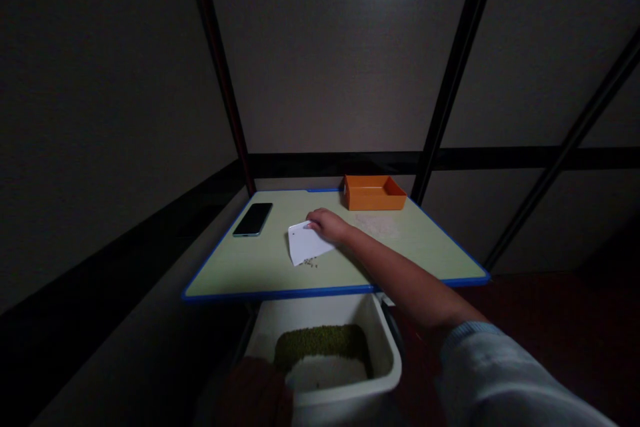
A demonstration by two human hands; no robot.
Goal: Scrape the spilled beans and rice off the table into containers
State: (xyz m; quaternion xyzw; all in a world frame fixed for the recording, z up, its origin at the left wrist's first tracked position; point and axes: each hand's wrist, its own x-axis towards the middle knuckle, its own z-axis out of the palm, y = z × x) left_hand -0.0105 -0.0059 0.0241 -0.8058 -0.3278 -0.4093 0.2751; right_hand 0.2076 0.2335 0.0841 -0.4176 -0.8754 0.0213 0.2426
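Observation:
My right hand (pixel 326 223) reaches across the pale green table (pixel 410 247) and grips the top edge of a white plastic scraper card (pixel 306 244), which stands tilted on the tabletop. A few small green beans (pixel 310 262) lie at the card's lower edge. My left hand (pixel 255 390) is a dark shape at the bottom of the view, resting by the rim of a white bin (pixel 387 353) that holds green beans and white grains; its fingers do not show.
A black phone (pixel 253 219) lies flat at the table's left. An orange tray (pixel 373 192) stands at the back edge. A faint patch of pale grains (pixel 377 223) lies before it. Black frame bars rise behind the blue-edged table.

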